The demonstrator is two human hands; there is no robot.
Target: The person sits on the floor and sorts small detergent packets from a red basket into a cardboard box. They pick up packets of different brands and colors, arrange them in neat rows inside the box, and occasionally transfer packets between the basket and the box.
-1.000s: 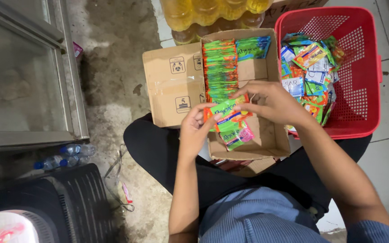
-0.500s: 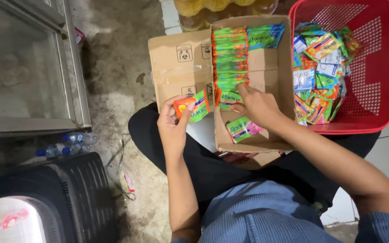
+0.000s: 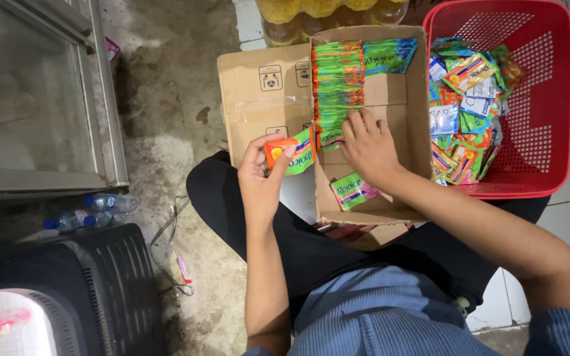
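Head view looked straight down on my lap, where the red basket [image 3: 549,99] stood at the right with a loose heap of mixed sachets [image 3: 466,99] against its near wall, touching the open cardboard box [image 3: 400,99] beside it. Inside the box a packed row of green sachets [image 3: 336,82] stood on edge along the left wall, and one loose green sachet [image 3: 352,191] lay flat on the box floor. I judged these packets light, thin, soft and a little slick, best taken by pinching a flat edge rather than squeezing the filled middle. My right hand [image 3: 367,148] was spread, fingers resting on the near end of the row, holding nothing that I could see. My left hand [image 3: 258,178] was raised just left of the box, thumb and fingers pinched on a few orange and green sachets [image 3: 291,153].
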